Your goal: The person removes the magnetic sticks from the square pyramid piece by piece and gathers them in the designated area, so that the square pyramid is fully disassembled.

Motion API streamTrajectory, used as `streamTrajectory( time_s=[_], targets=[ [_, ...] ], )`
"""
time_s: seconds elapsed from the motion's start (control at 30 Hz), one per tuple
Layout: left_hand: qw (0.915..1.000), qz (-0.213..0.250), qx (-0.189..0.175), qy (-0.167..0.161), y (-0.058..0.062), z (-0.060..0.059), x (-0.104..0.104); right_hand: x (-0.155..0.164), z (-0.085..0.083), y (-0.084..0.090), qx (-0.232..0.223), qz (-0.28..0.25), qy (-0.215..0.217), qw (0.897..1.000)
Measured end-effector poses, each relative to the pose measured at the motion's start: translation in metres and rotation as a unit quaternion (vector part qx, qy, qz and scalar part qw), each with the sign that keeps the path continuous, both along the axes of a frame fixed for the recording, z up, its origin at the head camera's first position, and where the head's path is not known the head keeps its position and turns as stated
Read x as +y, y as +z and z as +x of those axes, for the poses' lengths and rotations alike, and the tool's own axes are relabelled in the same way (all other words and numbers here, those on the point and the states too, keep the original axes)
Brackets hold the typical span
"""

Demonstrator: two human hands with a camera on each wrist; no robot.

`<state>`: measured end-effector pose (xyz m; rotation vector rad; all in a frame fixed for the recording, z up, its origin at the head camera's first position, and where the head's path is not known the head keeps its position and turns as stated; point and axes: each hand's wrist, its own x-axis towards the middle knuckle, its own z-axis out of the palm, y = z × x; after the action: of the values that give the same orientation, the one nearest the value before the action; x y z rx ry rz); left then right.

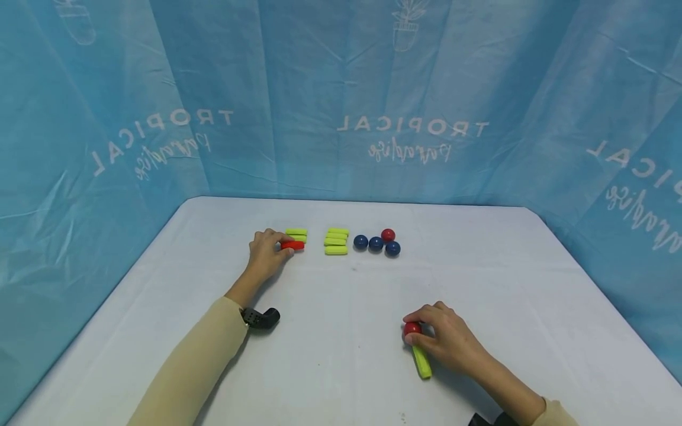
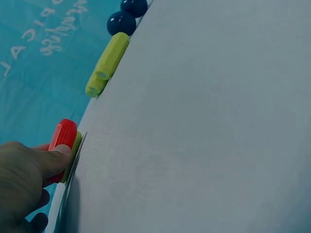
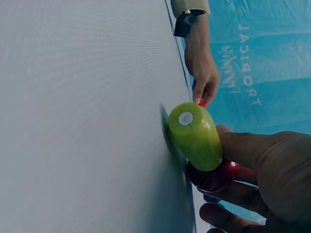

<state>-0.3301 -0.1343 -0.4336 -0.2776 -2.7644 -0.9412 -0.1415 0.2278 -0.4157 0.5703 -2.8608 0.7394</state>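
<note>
At the table's far left, my left hand [image 1: 264, 253] pinches a red stick-shaped piece [image 1: 292, 245] between thumb and fingers. Just behind that piece lie two lime-green sticks [image 1: 296, 232]; in the left wrist view a green stick [image 2: 77, 145] shows beside the red one. Nearer the front right, my right hand [image 1: 450, 338] grips a shiny red ball [image 1: 412, 329]. A lime-green stick [image 1: 422, 362] extends from the ball toward me. In the right wrist view, that stick's round end with a grey centre [image 3: 186, 118] faces the camera, and its other end meets the ball.
Several lime-green sticks [image 1: 336, 241] lie in a stack near the table's back. To their right are three dark blue balls [image 1: 375, 244] and another red ball [image 1: 388, 235]. A white cloth covers the table [image 1: 319, 331]; blue printed curtains [image 1: 303, 160] surround it.
</note>
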Motion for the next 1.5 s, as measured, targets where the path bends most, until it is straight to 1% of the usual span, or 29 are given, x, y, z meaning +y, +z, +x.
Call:
streamTrajectory(
  time_s=[0.1, 0.17, 0.23, 0.33, 0.4, 0.5, 0.6, 0.7, 0.8, 0.87, 1.03, 1.13, 1.23, 1.3, 1.33, 1.43, 1.5],
  targets=[
    [1.0000, -0.009, 0.002, -0.002, -0.002, -0.003, 0.001, 0.000, 0.000, -0.001, 0.009, 0.002, 0.001, 1.000],
    [0.9999, -0.014, -0.001, 0.000, -0.003, -0.004, 0.002, 0.000, 0.001, 0.000, 0.007, 0.005, 0.001, 1.000],
    [0.9999, -0.016, -0.003, 0.002, -0.005, -0.004, 0.002, 0.002, 0.001, 0.002, -0.005, 0.006, 0.004, 1.000],
    [0.9998, -0.014, -0.010, 0.006, -0.006, -0.005, 0.003, 0.007, 0.000, 0.008, -0.042, 0.004, 0.018, 0.999],
    [0.9998, -0.012, -0.012, 0.006, -0.006, -0.005, 0.003, 0.011, -0.001, 0.012, -0.067, -0.001, 0.044, 0.997],
    [0.9998, -0.011, -0.015, 0.006, -0.005, -0.004, 0.002, 0.018, -0.003, 0.016, -0.086, -0.002, 0.105, 0.991],
    [0.9998, -0.013, -0.017, 0.006, -0.005, -0.004, 0.002, 0.022, -0.006, 0.018, -0.082, 0.004, 0.160, 0.984],
    [0.9997, -0.011, -0.019, 0.004, -0.006, -0.004, 0.002, 0.024, -0.008, 0.017, -0.070, 0.022, 0.178, 0.981],
    [0.9997, -0.009, -0.021, 0.002, -0.006, -0.004, 0.002, 0.024, -0.009, 0.016, -0.065, 0.033, 0.173, 0.982],
    [0.9997, -0.012, -0.020, 0.000, -0.006, -0.004, 0.002, 0.024, -0.009, 0.015, -0.069, 0.039, 0.162, 0.984],
    [0.9993, -0.028, -0.023, 0.007, -0.005, -0.002, 0.001, 0.020, -0.007, 0.011, -0.070, 0.053, 0.123, 0.989],
    [0.9995, -0.023, -0.014, 0.014, -0.003, 0.001, 0.002, 0.018, -0.004, 0.009, -0.057, 0.055, 0.100, 0.992],
    [0.9999, -0.001, 0.013, 0.010, 0.001, 0.010, 0.008, 0.016, -0.002, 0.006, -0.038, 0.054, 0.078, 0.995],
    [0.9991, 0.027, 0.030, -0.012, 0.004, 0.023, 0.017, 0.015, 0.000, 0.004, -0.024, 0.050, 0.063, 0.996],
    [0.9984, 0.041, 0.029, -0.027, 0.005, 0.031, 0.023, 0.015, 0.000, 0.003, -0.018, 0.049, 0.056, 0.997],
    [0.9931, 0.078, 0.017, -0.086, 0.007, 0.063, 0.048, 0.014, 0.001, 0.001, -0.003, 0.043, 0.039, 0.998],
    [0.9871, 0.092, -0.014, -0.130, 0.008, 0.088, 0.066, 0.014, 0.002, 0.000, 0.002, 0.043, 0.031, 0.999]
  ],
)
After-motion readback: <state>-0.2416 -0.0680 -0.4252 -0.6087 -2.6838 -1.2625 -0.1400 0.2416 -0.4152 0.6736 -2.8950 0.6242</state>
